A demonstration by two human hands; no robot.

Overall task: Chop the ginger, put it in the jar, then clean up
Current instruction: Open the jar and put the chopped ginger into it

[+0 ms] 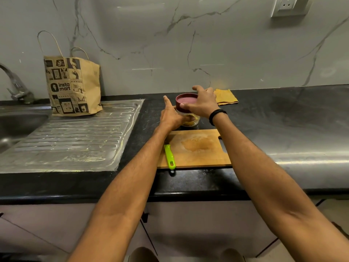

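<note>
Maroon lid (186,100) sits on the glass jar (196,120), just past the cutting board's (200,150) far edge. Right hand (203,103) grips the lid rim from above, fingers curled; left hand (171,117) wraps the jar body from the left, index finger straight. Chopped ginger (189,121) inside, low fill. Jar axis upright, so likely a twist next. Knife (169,156) on board's left edge, handle near; cloth (226,96) far right, closer to right hand.

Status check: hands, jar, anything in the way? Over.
Hands: left hand grips jar, right hand grips lid. Chopped ginger inside. Stained cutting board, knife on it. Nothing blocking.
</note>
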